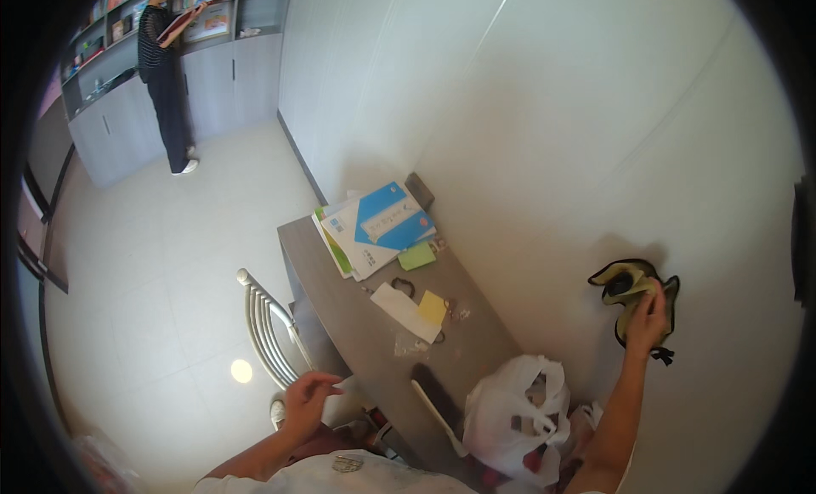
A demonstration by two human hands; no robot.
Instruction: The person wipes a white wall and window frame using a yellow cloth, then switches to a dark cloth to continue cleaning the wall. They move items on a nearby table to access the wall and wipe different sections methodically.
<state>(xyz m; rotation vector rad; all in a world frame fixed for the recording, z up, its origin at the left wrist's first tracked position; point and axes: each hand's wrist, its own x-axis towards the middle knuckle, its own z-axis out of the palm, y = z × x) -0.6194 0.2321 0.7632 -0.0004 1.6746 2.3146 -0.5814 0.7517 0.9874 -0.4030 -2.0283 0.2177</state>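
My right hand grips an olive-yellow cloth item with black edging, held up in front of the pale wall. A black cord end hangs from its lower side, and a dark round patch shows at its upper left. What kind of item it is cannot be settled. Over the floor at the left of the desk, my left hand has loosely bent fingers, and I see nothing held in it. A white metal chair back is just beyond that hand.
Along the wall runs a grey wood desk. On it are stacked books, yellow and white paper, a long-handled brush and a filled white plastic bag. A person stands by the shelves.
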